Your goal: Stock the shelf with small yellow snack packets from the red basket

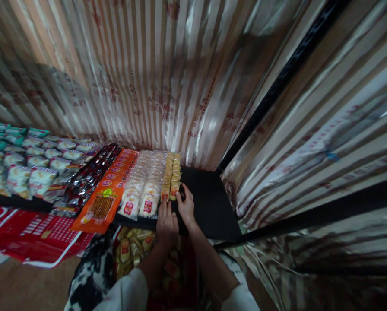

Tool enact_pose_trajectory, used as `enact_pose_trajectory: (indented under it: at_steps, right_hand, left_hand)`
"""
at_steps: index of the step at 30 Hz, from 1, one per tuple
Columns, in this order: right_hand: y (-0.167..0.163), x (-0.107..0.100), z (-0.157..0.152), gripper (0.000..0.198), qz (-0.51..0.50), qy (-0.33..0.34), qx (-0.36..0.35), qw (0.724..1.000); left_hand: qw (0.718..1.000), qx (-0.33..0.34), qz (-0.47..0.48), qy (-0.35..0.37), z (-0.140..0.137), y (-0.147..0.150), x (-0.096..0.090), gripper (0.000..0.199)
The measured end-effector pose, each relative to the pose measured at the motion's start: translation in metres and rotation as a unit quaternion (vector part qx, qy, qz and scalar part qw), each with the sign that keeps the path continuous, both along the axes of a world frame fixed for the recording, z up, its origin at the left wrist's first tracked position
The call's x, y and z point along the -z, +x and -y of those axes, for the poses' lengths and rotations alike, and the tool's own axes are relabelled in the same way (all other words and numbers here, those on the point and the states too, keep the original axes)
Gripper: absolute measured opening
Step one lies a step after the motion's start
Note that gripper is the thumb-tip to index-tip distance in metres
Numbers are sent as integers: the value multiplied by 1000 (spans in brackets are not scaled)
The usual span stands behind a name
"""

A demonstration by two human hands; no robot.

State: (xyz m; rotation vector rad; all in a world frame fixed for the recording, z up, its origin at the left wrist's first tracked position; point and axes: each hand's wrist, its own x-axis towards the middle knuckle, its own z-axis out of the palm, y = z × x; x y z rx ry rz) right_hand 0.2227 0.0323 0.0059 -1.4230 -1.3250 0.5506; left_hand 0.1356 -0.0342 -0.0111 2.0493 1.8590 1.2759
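Yellow packets (174, 191) near front edge of shelf (209, 203), left hand (166, 223) and right hand (186, 206) at them, grip not discernible; presumably light, slippery, crushable: pinch gently by sides

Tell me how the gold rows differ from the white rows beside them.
The white rows are wider than the gold rows. The gold rows have the left hand and right hand at their near end; the white rows, neither. Both are pairs on the shelf.

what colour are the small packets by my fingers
The small packets are yellow with some red; head view.
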Motion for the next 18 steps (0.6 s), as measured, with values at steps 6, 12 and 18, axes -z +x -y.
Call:
enact_pose_trajectory:
  at_steps: [6,12,18]
  right_hand:
    - [-5,-25,35,46,9,8,21,1000]
    - [-34,-24,118,31,-5,-23,-52,998]
    - [-89,15,160,26,104,-126,-185,969]
  left_hand:
    - [998,64,13,-5,33,-15,-7,37]
    - [998,34,24,-48,117,-53,16,31]
    - [974,-177,21,-142,126,-113,43,34]
